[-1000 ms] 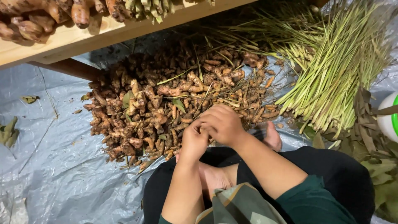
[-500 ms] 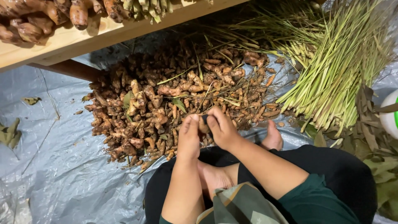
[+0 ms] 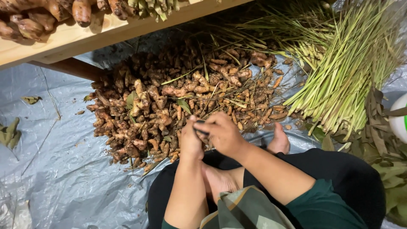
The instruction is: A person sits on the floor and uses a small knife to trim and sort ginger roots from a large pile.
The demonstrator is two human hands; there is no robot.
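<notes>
I sit cross-legged on a grey plastic sheet (image 3: 63, 169) in front of a heap of brown, soil-covered ginger-like roots (image 3: 169, 97). My left hand (image 3: 190, 142) and my right hand (image 3: 224, 133) meet at the near edge of the heap. Between their fingertips they pinch a small dark piece (image 3: 200, 128); what it is cannot be made out. My bare feet (image 3: 280, 140) rest just behind the hands.
A big bundle of green lemongrass stalks (image 3: 352, 72) lies to the right of the heap. A wooden shelf (image 3: 85, 38) with more roots on it crosses the top left. Dry leaves (image 3: 381, 140) and a white-green round object (image 3: 399, 121) sit at the right edge.
Half a second ago the hands were slightly apart on the heap's edge. Now they are drawn together again, with a small dark piece between the fingers.
</notes>
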